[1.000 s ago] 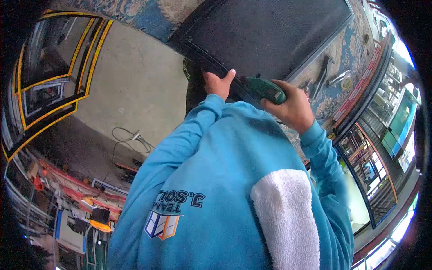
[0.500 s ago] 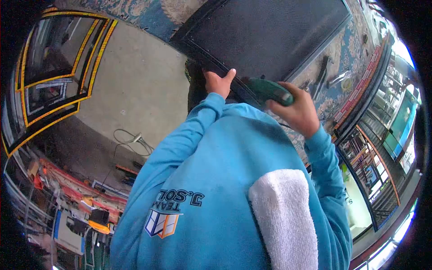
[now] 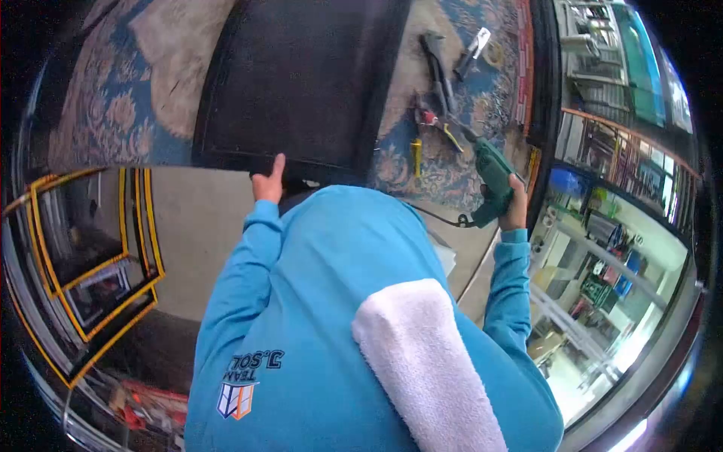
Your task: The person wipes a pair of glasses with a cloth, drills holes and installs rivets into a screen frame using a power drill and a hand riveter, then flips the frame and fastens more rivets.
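A black framed panel (image 3: 294, 83) lies on a blue patterned carpet covering the work surface. My left hand (image 3: 269, 182) grips its near edge, thumb on top, the other fingers mostly hidden beneath. Off to the right, my right hand (image 3: 516, 203) is closed round the handle of a green corded power drill (image 3: 493, 169), held over the carpet apart from the panel. Its nose points up and left, towards a group of hand tools. A dark cord trails from the handle.
On the carpet (image 3: 471, 162) lie a black-handled tool (image 3: 437, 71), a yellow-handled screwdriver (image 3: 416, 157) and pliers with red and yellow grips (image 3: 444, 124). Yellow-edged black frames (image 3: 83, 264) stand at left. Window frames (image 3: 587, 279) stand at right.
The panel has turned and now sits more upright in view, further left. My right hand has carried the drill away from the panel's edge to the right. My left hand stays at the panel's edge.
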`<action>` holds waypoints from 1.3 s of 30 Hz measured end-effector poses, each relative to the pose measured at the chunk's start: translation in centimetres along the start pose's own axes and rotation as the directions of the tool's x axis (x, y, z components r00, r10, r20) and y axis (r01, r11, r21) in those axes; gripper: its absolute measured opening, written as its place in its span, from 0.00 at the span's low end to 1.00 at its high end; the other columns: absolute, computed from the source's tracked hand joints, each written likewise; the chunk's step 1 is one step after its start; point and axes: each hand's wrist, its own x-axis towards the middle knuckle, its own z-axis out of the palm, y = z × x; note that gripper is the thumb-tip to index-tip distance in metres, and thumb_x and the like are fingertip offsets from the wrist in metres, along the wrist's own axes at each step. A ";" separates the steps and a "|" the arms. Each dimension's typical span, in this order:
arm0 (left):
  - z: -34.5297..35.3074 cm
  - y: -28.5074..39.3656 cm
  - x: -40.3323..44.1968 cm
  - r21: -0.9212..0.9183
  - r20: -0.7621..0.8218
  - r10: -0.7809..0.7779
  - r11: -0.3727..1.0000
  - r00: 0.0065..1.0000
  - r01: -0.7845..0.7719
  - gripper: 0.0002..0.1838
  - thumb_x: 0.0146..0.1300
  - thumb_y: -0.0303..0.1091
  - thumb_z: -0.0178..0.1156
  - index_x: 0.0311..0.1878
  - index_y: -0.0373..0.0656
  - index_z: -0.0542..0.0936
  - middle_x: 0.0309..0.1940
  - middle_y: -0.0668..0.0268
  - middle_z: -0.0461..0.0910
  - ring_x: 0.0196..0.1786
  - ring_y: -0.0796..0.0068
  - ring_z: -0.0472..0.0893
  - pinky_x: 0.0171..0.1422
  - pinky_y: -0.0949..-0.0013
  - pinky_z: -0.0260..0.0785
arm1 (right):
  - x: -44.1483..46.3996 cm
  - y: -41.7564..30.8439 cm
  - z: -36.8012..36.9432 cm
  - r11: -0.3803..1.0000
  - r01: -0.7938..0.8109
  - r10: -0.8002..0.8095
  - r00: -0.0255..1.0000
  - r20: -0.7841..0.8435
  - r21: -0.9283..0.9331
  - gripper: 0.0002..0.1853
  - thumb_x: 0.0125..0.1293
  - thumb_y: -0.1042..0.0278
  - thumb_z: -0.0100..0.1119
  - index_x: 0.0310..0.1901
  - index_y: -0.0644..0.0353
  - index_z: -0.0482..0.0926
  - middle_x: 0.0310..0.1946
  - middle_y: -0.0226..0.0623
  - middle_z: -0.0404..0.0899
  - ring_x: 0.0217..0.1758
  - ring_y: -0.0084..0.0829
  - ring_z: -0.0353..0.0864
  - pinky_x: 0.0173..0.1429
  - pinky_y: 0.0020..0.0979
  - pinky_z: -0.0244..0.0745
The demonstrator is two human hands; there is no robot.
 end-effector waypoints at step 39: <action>-8.4 -2.9 -9.3 -0.128 0.111 -0.068 0.988 0.992 0.082 0.27 0.66 0.50 0.59 0.60 0.41 0.74 0.53 0.63 0.78 0.50 0.70 0.81 0.44 0.68 0.75 | 33.4 7.5 -5.9 0.155 0.295 -0.265 0.932 0.248 -0.943 0.21 0.59 0.67 0.58 0.56 0.55 0.77 0.49 0.51 0.80 0.54 0.53 0.78 0.57 0.47 0.73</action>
